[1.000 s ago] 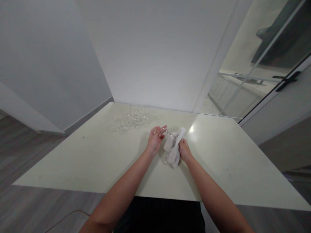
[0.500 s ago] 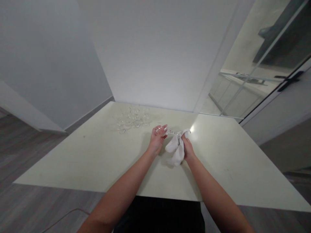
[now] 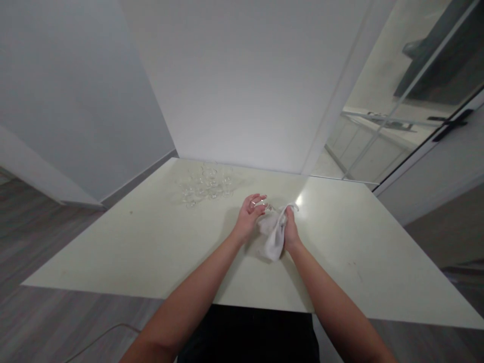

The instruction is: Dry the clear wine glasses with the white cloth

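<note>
My left hand (image 3: pixel 250 214) is closed around the bowl of a clear stemmed glass (image 3: pixel 260 202), which lies on its side in the air with its stem toward the right. In my right hand (image 3: pixel 290 227) is a white cloth (image 3: pixel 275 237), wrapped about the far end of the glass, so its foot is hidden. The lower part of the cloth hangs down over the table. Left of and beyond my hands stands a group of several clear glasses (image 3: pixel 206 185), hard to tell apart against the pale top.
The pale table (image 3: pixel 132 247) reaches back to a white panel (image 3: pixel 242 101). At the right is a glazed door with a black handle (image 3: pixel 454 125). A cable (image 3: pixel 109 330) runs over the grey floor at lower left.
My left hand and the glass have shifted slightly to the right, closer to the cloth. The cloth has changed its folds around the glass's foot. The group of glasses is unmoved.
</note>
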Available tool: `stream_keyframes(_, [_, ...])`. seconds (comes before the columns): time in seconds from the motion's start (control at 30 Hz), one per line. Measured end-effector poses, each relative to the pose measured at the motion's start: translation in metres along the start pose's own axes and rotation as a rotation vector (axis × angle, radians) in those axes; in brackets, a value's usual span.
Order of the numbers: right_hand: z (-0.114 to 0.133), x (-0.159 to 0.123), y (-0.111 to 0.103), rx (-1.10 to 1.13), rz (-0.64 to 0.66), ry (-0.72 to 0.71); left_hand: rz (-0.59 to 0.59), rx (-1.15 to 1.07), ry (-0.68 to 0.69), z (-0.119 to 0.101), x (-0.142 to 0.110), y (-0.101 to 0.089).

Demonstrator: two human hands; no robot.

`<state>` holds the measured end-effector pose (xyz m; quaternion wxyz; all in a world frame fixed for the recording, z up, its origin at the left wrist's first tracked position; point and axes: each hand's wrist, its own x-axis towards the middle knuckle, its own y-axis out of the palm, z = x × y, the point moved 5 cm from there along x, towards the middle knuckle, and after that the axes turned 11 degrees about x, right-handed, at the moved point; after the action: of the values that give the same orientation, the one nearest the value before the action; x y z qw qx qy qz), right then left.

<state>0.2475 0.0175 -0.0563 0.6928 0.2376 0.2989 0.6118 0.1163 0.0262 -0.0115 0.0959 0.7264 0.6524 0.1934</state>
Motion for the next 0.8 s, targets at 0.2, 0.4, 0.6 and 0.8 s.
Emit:
stream_keyframes(0.2, [0.007, 0.002, -0.013, -0.252, -0.224, -0.092, 0.062, 0.198, 0.188, -0.015, -0.011, 0.013])
stream_keyframes(0.4, [0.013, 0.003, -0.015, -0.398, -0.176, -0.17, 0.061, 0.312, 0.247, -0.021, -0.017, 0.013])
stream_keyframes(0.6, [0.015, 0.009, -0.02, -0.572, -0.119, -0.228, 0.08, 0.402, 0.31, -0.019, -0.018, 0.014])
stream_keyframes(0.8, [0.017, 0.007, -0.011, -0.771, -0.009, -0.295, 0.073, 0.386, 0.277, -0.02, -0.02, 0.012])
